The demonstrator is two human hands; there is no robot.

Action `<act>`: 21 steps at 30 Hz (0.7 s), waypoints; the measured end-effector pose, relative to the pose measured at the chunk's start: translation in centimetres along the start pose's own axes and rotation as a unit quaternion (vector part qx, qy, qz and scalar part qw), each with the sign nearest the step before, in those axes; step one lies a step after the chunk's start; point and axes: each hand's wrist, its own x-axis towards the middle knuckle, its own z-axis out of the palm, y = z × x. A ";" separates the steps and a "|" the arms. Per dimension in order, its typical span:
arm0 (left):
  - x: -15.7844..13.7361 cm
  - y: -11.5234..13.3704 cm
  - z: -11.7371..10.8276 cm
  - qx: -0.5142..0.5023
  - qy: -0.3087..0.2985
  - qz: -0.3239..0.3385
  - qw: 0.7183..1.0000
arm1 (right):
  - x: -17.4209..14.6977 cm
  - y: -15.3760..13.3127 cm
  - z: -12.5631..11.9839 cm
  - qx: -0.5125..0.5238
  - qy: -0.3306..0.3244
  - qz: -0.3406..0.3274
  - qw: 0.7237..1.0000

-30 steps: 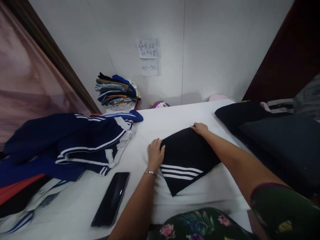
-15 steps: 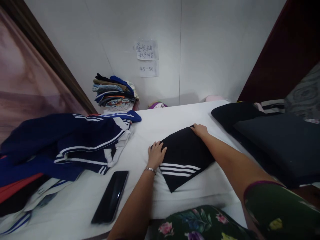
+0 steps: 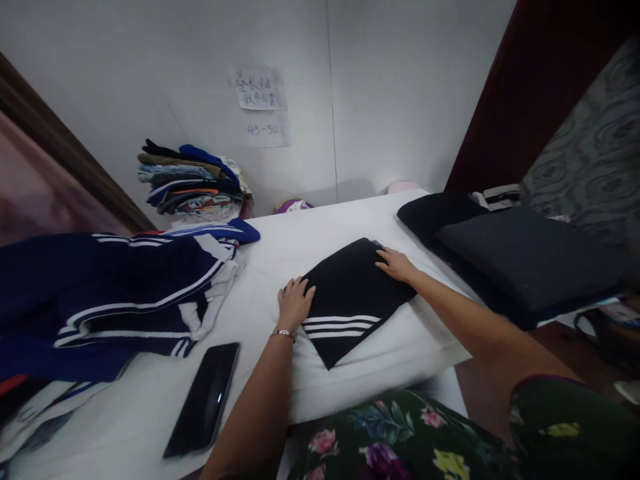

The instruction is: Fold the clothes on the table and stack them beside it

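Observation:
A folded black garment (image 3: 350,280) with white stripes near its pointed front corner lies on the white-covered table (image 3: 280,250). On its left edge rests my left hand (image 3: 296,301), palm down with the fingers apart. My right hand (image 3: 396,264) lies over the upper right part of the garment, its fingers stretched out on the cloth. A bit of grey shows at the garment's far corner, beside my right fingertips. Both hands touch the fabric from above.
Navy garments with white stripes (image 3: 140,287) are heaped at left. A black phone (image 3: 204,399) lies near the front edge. Folded dark clothes (image 3: 525,257) occupy the right side. Behind, a stack of folded clothes (image 3: 193,179) stands by the wall, below paper notes (image 3: 263,100).
My right hand has let go of the garment's far corner and shifted onto its upper right side. My left hand stays on the left edge. The view has turned right.

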 end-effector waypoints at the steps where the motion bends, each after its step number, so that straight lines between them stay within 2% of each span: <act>1: 0.0 0.0 0.1 -0.003 0.000 0.000 1.000 | -0.9 0.7 0.0 0.006 -0.002 0.000 1.000; 5: 0.2 -0.1 0.2 -0.028 0.002 -0.015 0.999 | -4.2 3.4 0.1 0.057 0.010 -0.013 0.998; 8: 0.2 0.1 -0.5 -0.057 0.028 -0.033 0.997 | -6.8 4.9 0.2 0.147 0.075 -0.024 0.986; 10: -0.5 0.7 -1.6 -0.081 0.048 -0.014 0.995 | -8.8 5.5 0.3 0.181 0.130 -0.026 0.974; 12: -2.2 1.7 -2.8 -0.105 0.044 0.034 0.993 | -10.7 5.7 0.4 0.186 0.158 -0.055 0.968; 16: -7.5 4.1 -4.1 -0.089 -0.015 0.122 0.988 | -12.9 5.9 0.5 0.150 0.112 -0.144 0.972; 19: -10.9 5.4 -3.6 -0.037 -0.049 0.143 0.988 | -12.6 6.0 0.4 0.115 0.084 -0.157 0.977; 21: -12.1 5.7 -2.9 -0.012 -0.050 0.141 0.989 | -11.8 6.0 0.2 0.098 0.081 -0.174 0.977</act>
